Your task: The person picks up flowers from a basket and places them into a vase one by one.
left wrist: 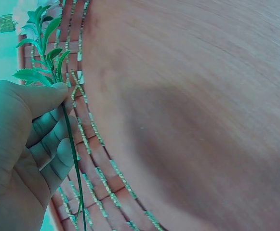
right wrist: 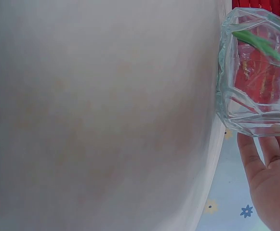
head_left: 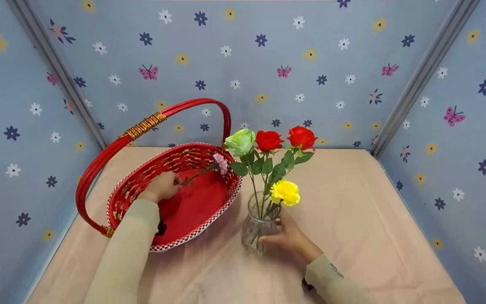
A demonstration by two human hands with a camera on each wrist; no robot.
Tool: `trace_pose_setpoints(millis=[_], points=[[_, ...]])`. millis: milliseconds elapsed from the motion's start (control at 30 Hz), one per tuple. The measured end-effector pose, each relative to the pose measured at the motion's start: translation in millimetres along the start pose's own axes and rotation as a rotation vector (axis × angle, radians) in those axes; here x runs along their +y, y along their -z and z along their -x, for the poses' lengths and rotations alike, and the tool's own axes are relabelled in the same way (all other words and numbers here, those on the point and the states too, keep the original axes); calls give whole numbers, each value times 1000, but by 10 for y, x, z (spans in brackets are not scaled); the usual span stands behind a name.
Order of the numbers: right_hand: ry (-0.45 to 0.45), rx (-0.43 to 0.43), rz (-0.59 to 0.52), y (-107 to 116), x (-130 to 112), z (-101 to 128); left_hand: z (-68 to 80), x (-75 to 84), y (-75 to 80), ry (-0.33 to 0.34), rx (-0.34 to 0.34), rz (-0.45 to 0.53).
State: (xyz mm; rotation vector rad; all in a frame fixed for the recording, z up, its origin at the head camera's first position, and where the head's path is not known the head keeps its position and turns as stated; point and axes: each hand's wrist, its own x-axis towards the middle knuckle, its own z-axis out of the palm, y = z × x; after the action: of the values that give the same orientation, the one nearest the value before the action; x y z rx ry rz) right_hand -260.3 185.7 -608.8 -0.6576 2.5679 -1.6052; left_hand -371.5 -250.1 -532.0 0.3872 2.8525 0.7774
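Note:
In the head view my left hand (head_left: 163,186) is inside the red woven basket (head_left: 203,198). It pinches the stem of a pinkish-purple carnation (head_left: 220,164), whose head points right, near the basket's far rim. Thumb and fingertips meet on the green stem (left wrist: 73,154) in the left wrist view. My right hand (head_left: 291,238) holds the side of a clear glass vase (head_left: 251,232), thumb in front and fingers behind. Standing in the vase are a pale green rose (head_left: 240,142), two red roses (head_left: 269,140) and a yellow carnation (head_left: 285,192).
The basket's tall red handle (head_left: 95,169) arches over its left and far sides. A pale peach cloth (head_left: 352,211) covers the table. Blue flower-patterned panels (head_left: 251,63) stand behind and at both sides, with grey posts (head_left: 420,84) at the corners.

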Motion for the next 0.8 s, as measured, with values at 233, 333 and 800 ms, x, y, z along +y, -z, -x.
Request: trace_pose_setpoints(millis=[233, 333, 800], points=[[-16, -5, -12, 3, 13, -1, 29, 74, 81, -25, 24, 2], [-27, -10, -33, 3, 22, 4, 52, 106, 108, -37, 37, 11], [-31, -24, -8, 12, -1, -12, 173, 273, 244, -62, 94, 127]])
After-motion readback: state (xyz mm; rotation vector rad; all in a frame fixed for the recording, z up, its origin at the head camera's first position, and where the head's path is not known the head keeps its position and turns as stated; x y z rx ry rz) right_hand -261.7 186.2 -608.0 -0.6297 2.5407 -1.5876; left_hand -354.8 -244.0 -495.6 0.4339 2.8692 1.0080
